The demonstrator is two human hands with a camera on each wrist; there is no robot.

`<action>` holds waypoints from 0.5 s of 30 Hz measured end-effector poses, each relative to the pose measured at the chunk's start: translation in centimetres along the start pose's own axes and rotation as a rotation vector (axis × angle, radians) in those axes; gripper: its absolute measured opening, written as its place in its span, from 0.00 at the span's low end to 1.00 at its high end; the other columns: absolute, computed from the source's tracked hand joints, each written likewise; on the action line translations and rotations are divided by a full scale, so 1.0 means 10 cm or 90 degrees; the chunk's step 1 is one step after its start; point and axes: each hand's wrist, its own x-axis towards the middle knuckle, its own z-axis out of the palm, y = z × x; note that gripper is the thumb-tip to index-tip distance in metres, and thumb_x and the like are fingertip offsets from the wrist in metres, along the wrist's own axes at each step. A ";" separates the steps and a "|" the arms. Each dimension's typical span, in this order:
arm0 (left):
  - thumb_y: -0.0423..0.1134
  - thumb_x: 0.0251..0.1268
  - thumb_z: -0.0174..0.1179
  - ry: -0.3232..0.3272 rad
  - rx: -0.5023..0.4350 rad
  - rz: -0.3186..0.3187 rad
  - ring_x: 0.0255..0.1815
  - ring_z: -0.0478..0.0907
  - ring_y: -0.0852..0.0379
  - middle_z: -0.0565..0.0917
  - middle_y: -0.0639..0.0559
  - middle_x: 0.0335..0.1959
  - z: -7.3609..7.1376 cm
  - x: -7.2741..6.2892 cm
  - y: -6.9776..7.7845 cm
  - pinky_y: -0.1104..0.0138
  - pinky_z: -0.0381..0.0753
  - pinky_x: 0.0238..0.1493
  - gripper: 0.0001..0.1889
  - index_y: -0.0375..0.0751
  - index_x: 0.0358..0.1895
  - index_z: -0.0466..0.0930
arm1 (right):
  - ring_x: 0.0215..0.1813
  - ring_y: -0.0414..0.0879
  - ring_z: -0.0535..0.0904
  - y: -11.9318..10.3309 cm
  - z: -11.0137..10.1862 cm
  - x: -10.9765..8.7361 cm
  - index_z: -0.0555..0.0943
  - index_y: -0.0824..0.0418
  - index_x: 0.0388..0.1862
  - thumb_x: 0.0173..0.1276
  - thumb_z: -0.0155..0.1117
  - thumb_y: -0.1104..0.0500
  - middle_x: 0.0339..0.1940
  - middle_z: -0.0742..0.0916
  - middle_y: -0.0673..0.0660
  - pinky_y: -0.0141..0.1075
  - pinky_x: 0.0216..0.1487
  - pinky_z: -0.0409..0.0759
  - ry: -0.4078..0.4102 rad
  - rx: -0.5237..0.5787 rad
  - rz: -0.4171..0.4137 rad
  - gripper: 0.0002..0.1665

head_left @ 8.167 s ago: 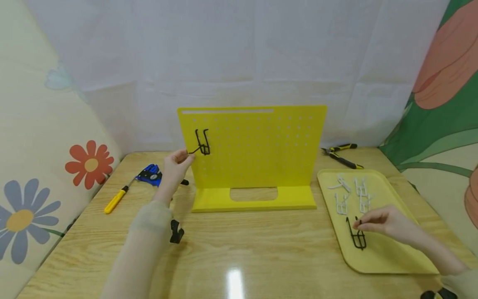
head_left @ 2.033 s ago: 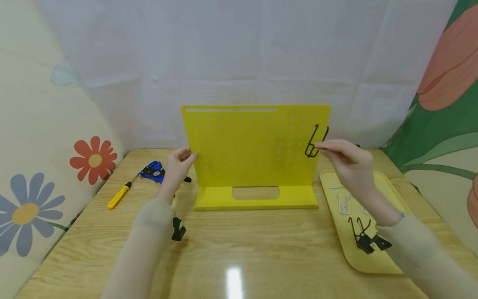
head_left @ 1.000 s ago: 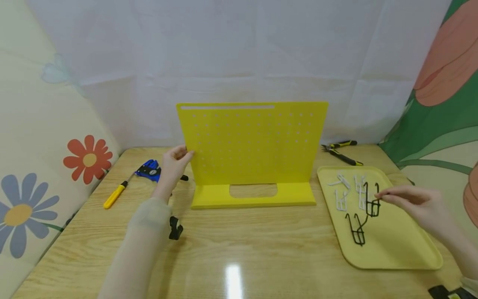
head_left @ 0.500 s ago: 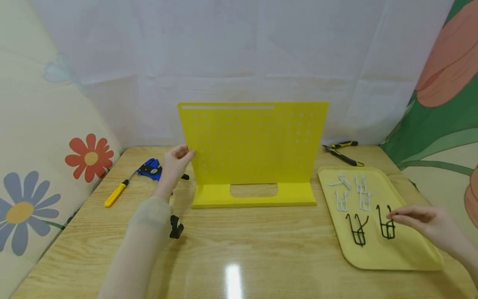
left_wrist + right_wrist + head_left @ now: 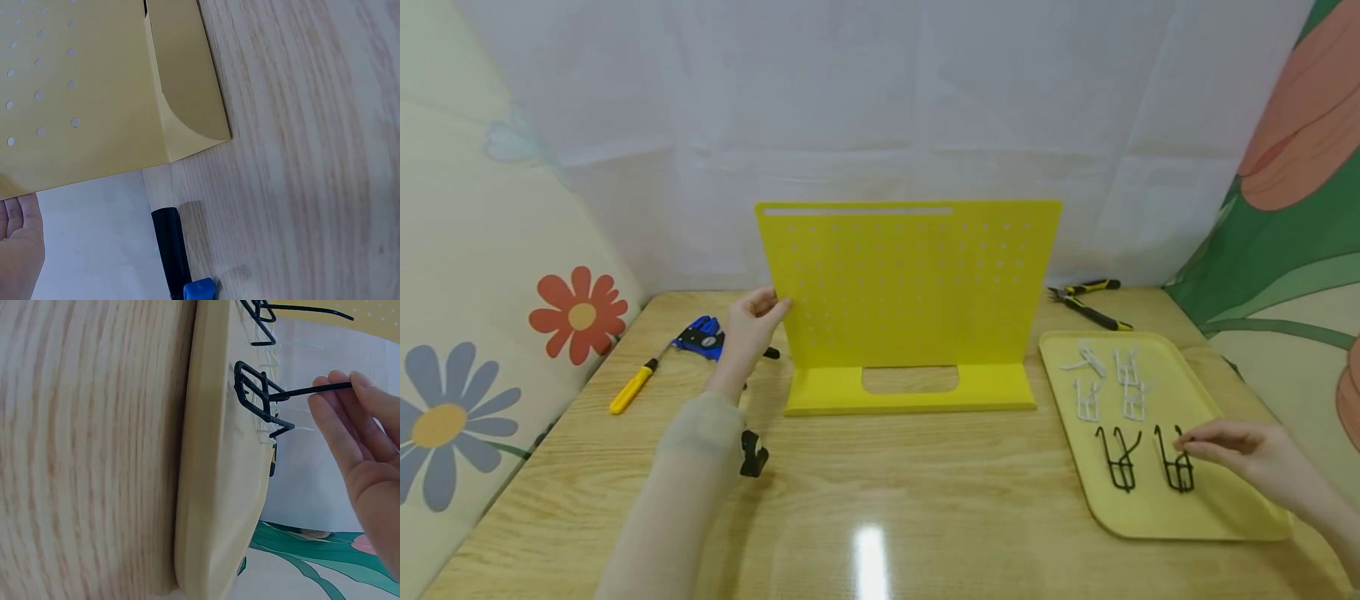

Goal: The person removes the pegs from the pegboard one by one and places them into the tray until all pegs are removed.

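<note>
In the head view my left hand [image 5: 752,327] grips the left edge of a yellow pegboard [image 5: 910,292], its thumb on the front and its fingers behind. No hooks hang on the board. My right hand [image 5: 1247,454] pinches the prong of a black wire pegboard hook [image 5: 1178,477] over the yellow tray [image 5: 1195,517]. The right wrist view shows the thumb and fingertips at the end of that hook's prong [image 5: 306,391]. A second black wire hook [image 5: 1121,475] lies in the tray to its left. Several white wire hooks [image 5: 1087,402] lie farther back.
Pliers with black and yellow handles [image 5: 1090,305] lie behind the tray. Left of the board are a blue and black wire stripper [image 5: 702,337] and a yellow-handled screwdriver [image 5: 632,389]. The board's foot [image 5: 910,404] stands on the wooden table [image 5: 820,508].
Eight seconds ago a black hook hung on the board's left. The right hand has since carried a black hook from the board's right side down to the tray. My left hand stays at the board edge.
</note>
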 end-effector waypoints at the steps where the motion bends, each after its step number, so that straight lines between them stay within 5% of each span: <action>1: 0.43 0.68 0.56 0.000 0.002 0.000 0.37 0.75 0.77 0.77 0.72 0.33 0.00 0.00 0.00 0.78 0.72 0.47 0.21 0.34 0.58 0.75 | 0.38 0.27 0.81 0.00 0.00 0.00 0.84 0.67 0.39 0.63 0.62 0.69 0.36 0.85 0.33 0.22 0.35 0.78 0.004 -0.007 0.002 0.07; 9: 0.44 0.68 0.55 -0.007 0.024 -0.009 0.39 0.74 0.77 0.80 0.49 0.46 0.00 0.04 -0.04 0.75 0.73 0.49 0.21 0.36 0.59 0.75 | 0.37 0.26 0.81 0.03 0.02 0.00 0.83 0.69 0.39 0.63 0.62 0.68 0.35 0.85 0.33 0.21 0.35 0.78 0.013 -0.006 0.010 0.07; 15: 0.44 0.68 0.55 -0.008 0.018 -0.011 0.39 0.74 0.77 0.79 0.45 0.49 -0.01 0.04 -0.05 0.75 0.72 0.49 0.21 0.36 0.59 0.75 | 0.37 0.25 0.81 0.03 0.04 0.01 0.83 0.69 0.39 0.62 0.63 0.69 0.36 0.85 0.32 0.19 0.36 0.77 0.026 -0.011 0.008 0.08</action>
